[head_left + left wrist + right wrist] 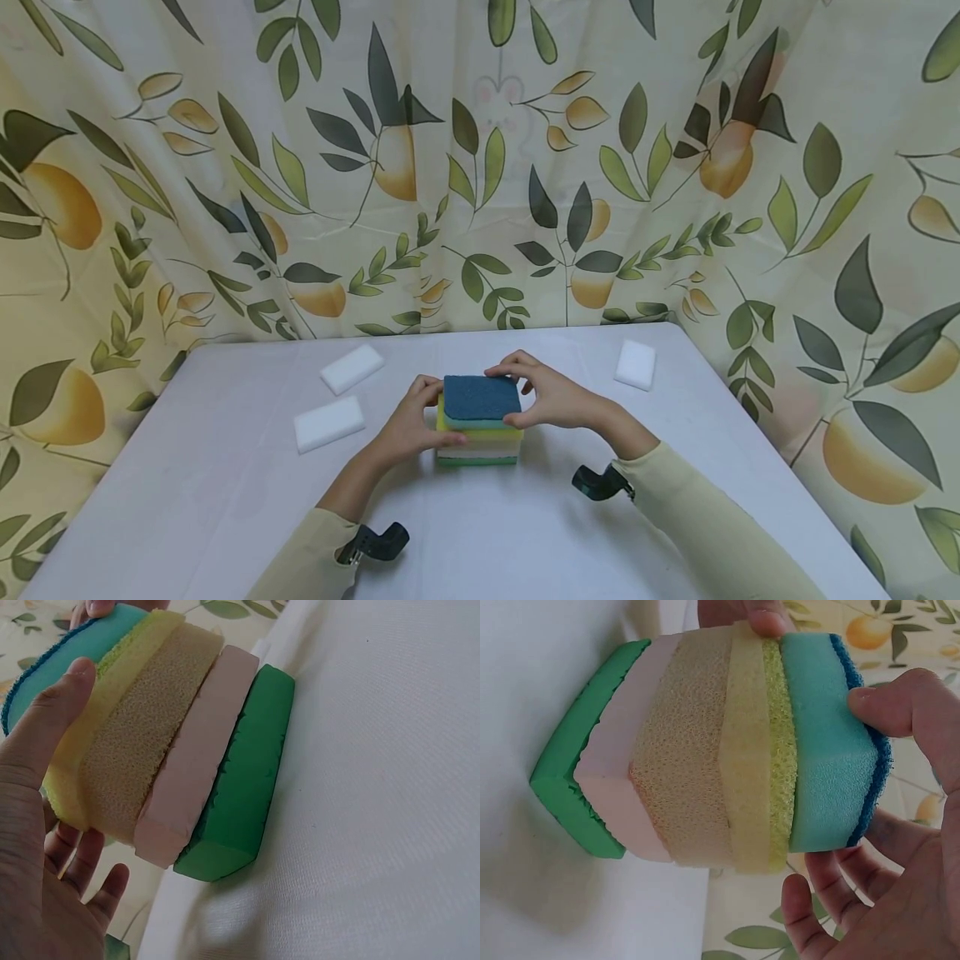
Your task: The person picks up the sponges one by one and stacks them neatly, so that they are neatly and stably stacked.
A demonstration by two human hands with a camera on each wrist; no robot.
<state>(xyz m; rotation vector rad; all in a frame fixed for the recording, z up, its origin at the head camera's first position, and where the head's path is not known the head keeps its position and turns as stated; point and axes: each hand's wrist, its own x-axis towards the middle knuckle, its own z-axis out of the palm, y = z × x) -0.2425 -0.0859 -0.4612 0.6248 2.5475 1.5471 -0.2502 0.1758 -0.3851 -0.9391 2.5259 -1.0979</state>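
Note:
A stack of sponges stands on the table between both hands. At its bottom lies a green block (pixel 244 780), with a pale pink block (pixel 201 757) over it. Above come a tan, coarse-pored sponge (pixel 682 742) and a yellow sponge (pixel 746 750). On top sits a teal sponge (pixel 829 742) with a dark blue scouring face (pixel 482 398) upward. My right hand (pixel 551 396) pinches this top sponge, thumb at its near edge and fingers at the far side. From the left, my left hand (pixel 408 421) grips the stack around the yellow sponge, its thumb on the near face.
Two white rectangular pads (pixel 352 369) (pixel 328 423) lie left of the stack on the white-covered table (pixel 225 500). Another white pad (pixel 635 365) lies at the back right. A curtain (pixel 495 167) with a fruit and leaf print hangs behind the table.

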